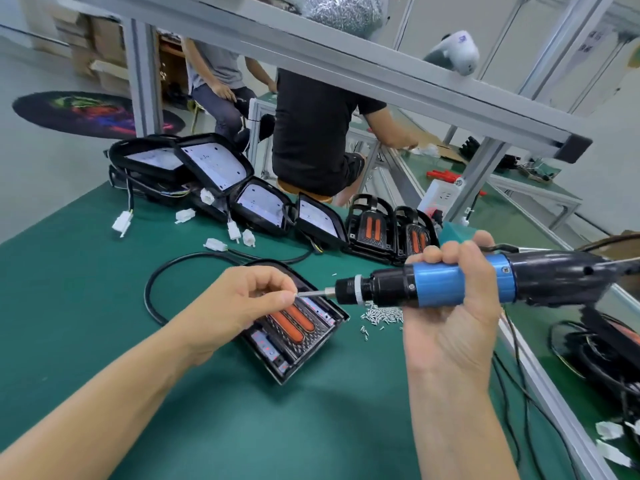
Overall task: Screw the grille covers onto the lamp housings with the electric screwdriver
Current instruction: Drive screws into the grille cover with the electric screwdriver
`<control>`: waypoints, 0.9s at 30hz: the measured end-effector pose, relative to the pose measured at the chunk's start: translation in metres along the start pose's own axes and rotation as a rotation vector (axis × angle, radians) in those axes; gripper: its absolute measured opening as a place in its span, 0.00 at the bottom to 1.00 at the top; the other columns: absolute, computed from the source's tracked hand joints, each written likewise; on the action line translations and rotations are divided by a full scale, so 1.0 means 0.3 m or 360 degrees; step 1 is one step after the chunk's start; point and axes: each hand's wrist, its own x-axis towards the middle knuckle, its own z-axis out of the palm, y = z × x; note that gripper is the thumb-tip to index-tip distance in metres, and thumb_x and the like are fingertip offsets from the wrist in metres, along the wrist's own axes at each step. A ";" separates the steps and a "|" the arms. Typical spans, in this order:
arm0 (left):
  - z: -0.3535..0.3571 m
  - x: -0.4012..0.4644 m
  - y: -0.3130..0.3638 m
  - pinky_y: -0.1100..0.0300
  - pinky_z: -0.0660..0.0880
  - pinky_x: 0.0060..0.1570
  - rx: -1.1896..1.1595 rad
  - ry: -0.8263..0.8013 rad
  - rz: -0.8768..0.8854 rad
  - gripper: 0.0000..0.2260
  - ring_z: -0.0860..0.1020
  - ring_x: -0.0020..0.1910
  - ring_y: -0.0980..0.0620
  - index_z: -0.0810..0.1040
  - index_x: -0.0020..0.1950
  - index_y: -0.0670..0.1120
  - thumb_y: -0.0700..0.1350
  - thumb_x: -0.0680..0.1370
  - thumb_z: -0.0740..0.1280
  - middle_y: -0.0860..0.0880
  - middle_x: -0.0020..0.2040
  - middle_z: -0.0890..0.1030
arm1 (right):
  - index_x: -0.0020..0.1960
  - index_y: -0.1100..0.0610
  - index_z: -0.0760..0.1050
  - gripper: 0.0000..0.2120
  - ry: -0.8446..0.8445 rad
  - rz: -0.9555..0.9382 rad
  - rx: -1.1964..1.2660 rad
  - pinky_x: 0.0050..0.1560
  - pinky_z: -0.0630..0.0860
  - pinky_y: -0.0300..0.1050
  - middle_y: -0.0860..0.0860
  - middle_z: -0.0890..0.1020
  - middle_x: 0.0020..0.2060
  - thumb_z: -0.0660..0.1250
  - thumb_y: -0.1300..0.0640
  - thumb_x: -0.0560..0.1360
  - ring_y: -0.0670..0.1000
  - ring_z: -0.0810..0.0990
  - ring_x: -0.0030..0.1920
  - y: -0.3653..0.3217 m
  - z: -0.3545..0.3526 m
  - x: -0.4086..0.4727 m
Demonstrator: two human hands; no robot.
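Hands meet over a lamp housing [294, 327] at the centre of the frame, lying on the green mat [104, 306]. The right hand [453, 306] wraps around the blue grip of the screwdriver [450, 282], held level with its bit [313, 293] pointing toward frame left. The left hand [242, 303] pinches at the bit's tip with thumb and forefinger — whether a screw sits between them cannot be told. Below the bit, the housing shows two orange strips under a black grille [308, 336]. A heap of loose screws [381, 315] lies just right of the housing, under the tool. More housings [214, 168] line the mat's far edge in the upper left, white connectors [185, 215] scattered near them — and two people sit beyond, at upper centre.
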 end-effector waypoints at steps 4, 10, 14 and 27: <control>-0.022 -0.022 -0.006 0.70 0.71 0.40 -0.0048 0.0000 0.0031 0.04 0.76 0.37 0.56 0.81 0.39 0.52 0.45 0.73 0.70 0.52 0.37 0.81 | 0.47 0.51 0.74 0.15 -0.0023 0.0015 -0.0037 0.43 0.76 0.39 0.47 0.73 0.34 0.70 0.62 0.63 0.46 0.75 0.33 0.021 0.030 -0.014; -0.036 -0.037 -0.019 0.72 0.70 0.39 -0.0051 0.0016 0.0058 0.08 0.74 0.35 0.58 0.81 0.38 0.50 0.39 0.75 0.68 0.53 0.36 0.80 | 0.48 0.51 0.74 0.17 -0.0093 0.0044 -0.0082 0.43 0.76 0.39 0.47 0.73 0.34 0.72 0.62 0.62 0.46 0.75 0.34 0.029 0.042 -0.026; -0.058 -0.044 -0.033 0.74 0.66 0.35 0.0563 0.0049 0.0117 0.08 0.70 0.31 0.62 0.77 0.40 0.51 0.42 0.78 0.66 0.59 0.33 0.76 | 0.49 0.51 0.73 0.15 -0.0140 0.0053 -0.0271 0.42 0.76 0.40 0.47 0.73 0.32 0.70 0.65 0.66 0.46 0.75 0.33 0.045 0.023 -0.039; -0.027 -0.054 -0.117 0.61 0.62 0.56 0.1918 -0.0014 0.0460 0.10 0.71 0.52 0.55 0.74 0.50 0.52 0.52 0.82 0.55 0.56 0.49 0.75 | 0.39 0.43 0.79 0.15 -0.0303 0.0023 -0.0812 0.43 0.74 0.41 0.49 0.75 0.34 0.69 0.65 0.66 0.53 0.73 0.37 0.118 -0.035 -0.107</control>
